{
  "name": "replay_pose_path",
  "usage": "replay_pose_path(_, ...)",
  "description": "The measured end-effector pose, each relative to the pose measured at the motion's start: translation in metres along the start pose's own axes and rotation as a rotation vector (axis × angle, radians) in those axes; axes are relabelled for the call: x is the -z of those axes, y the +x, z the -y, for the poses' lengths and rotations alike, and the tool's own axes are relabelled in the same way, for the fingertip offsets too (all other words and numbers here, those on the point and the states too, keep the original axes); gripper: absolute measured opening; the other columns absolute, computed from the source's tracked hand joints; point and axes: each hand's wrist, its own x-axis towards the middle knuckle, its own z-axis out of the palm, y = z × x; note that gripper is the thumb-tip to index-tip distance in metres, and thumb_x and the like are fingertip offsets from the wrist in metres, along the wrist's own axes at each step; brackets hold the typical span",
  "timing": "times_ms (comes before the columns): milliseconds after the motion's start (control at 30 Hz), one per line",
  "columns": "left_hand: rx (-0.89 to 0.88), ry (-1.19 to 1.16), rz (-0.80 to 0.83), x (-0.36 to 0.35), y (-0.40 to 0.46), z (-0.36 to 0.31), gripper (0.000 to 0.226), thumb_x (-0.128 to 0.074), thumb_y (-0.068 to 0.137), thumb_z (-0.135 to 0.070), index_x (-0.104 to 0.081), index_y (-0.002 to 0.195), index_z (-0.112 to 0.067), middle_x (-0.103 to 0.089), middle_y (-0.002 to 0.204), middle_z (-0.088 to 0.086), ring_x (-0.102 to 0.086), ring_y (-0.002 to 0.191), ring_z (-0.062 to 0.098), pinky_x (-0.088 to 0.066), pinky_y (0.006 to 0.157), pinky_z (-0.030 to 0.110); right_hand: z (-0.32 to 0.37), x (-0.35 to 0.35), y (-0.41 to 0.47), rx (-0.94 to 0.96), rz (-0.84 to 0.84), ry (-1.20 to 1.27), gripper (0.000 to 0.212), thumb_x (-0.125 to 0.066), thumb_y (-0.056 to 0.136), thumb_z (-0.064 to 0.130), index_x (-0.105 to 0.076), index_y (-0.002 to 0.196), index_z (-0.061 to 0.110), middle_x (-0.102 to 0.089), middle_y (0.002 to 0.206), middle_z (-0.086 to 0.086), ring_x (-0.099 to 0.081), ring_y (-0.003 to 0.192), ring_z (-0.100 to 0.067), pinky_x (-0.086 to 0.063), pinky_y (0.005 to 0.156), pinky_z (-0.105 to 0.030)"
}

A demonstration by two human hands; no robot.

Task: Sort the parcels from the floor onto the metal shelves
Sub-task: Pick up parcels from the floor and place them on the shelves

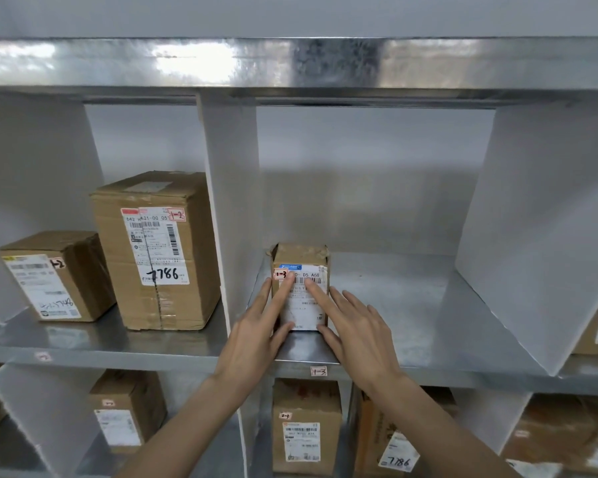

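Our left hand (256,334) and right hand (356,331), fingers straight and flat, pressed the small parcel's (301,288) labelled front. It stood upright in bay 1-3, hard against the left divider (235,208). Best pushed evenly, squarely back. Creased cardboard, glossy label; dull galvanised shelf (394,298).

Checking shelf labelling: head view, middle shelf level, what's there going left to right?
Short box marked 1-2 → tall box with 7786 written on it → white divider → small box tagged 1-3, with the left hand and right hand touching its front → bare metal shelf → second white divider.
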Motion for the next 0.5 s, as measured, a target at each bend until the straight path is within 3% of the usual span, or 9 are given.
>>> replay_pose_path(333, 0.028, 0.024, -0.002, -0.003, 0.006, 0.000, 0.094, -0.065, 0.098, -0.026, 0.004, 0.156, -0.055, -0.020, 0.168, 0.001, -0.070, 0.106, 0.031, -0.057, 0.087, 0.042, -0.002, 0.002, 0.007, -0.025, 0.015, 0.034, 0.083, -0.046, 0.109, 0.042, 0.023, 0.153, 0.057, -0.036, 0.166, 0.000, -0.035, 0.152, -0.024, -0.038, 0.119, -0.051)
replay_pose_path(500, 0.042, -0.001, 0.028, 0.002, 0.001, -0.003, 0.091, -0.062, 0.100, -0.029, 0.004, 0.155, -0.056, -0.015, 0.169, 0.001, -0.070, 0.104, 0.033, -0.057, 0.091, 0.045, 0.004, 0.006, -0.003, -0.048, -0.001, -0.012, 0.096, -0.062, 0.102, 0.038, 0.016, 0.157, 0.055, -0.053, 0.155, -0.007, -0.051, 0.142, -0.029, -0.049, 0.109, -0.053)
